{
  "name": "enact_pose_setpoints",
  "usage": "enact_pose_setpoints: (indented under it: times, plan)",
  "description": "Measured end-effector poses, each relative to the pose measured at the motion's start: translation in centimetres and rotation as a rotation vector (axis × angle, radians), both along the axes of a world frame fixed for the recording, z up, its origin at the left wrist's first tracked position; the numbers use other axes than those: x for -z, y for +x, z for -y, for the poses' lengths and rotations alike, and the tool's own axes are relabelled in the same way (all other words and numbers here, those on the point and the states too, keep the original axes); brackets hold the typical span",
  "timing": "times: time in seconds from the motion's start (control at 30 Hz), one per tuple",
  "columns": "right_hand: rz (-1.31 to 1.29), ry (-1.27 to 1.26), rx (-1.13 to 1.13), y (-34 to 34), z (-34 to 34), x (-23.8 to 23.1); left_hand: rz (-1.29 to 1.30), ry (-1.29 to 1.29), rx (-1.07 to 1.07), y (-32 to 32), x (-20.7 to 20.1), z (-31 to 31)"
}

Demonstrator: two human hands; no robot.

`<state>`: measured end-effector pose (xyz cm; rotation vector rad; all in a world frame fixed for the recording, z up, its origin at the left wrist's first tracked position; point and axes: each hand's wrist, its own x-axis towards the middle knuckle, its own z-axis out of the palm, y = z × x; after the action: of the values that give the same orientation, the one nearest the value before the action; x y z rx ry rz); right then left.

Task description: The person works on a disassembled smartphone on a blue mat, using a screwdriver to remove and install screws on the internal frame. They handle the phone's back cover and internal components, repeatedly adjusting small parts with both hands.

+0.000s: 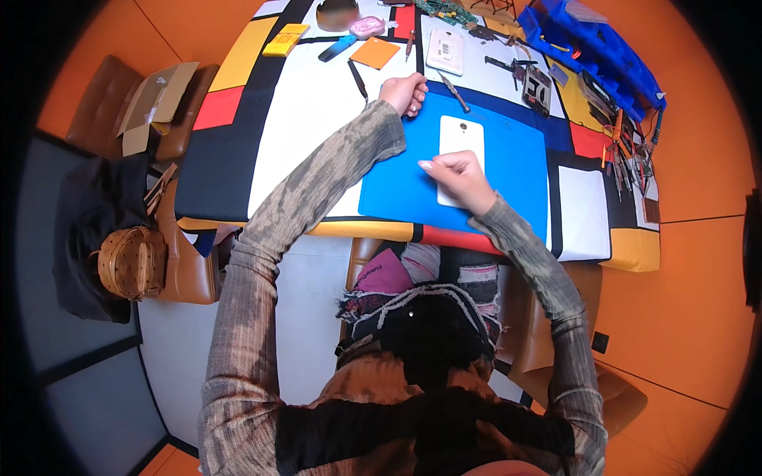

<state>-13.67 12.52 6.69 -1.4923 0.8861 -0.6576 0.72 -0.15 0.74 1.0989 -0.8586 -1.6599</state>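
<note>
A white smartphone (463,136) lies on a blue mat (508,170), its camera side up. Over the lower part of the phone is my right hand (460,179), fingers curled in and thumb pointing left. Whether anything sits inside that hand is hidden. My left hand (404,94) is closed at the mat's far left corner, and its curled fingers hide whatever they may hold. Just right of it, a slim pen-like tool (455,92) lies across the mat's far edge. A thin dark tool (359,79) lies to its left.
Farther back are an orange square (375,53), a blue-and-black marker-like item (337,47), a yellow pack (286,40), a pink case (367,28) and a white device (445,51). At right stand a metal fixture (536,87), blue bins (591,55) and several hand tools (623,151).
</note>
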Motion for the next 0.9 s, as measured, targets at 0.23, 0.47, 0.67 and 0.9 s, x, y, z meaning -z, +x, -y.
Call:
enact_pose_setpoints:
  times: [0.23,0.47,0.67,0.9]
  plan:
    - [0.467,-0.26,0.028,-5.6,-1.7,-3.8,0.026,-0.025,0.002,0.2,-0.3,-0.1]
    - [0.297,0.117,0.088,-4.1,-0.5,2.9,0.05,-0.047,0.014,0.1,0.0,-0.1]
    - [0.131,-0.125,0.163,-7.5,3.2,-0.1,0.251,-0.045,0.085,0.0,-0.8,-0.3]
    - [-0.94,-0.335,0.266,-9.0,2.9,0.4,0.679,0.049,0.582,0.2,-3.0,-1.3]
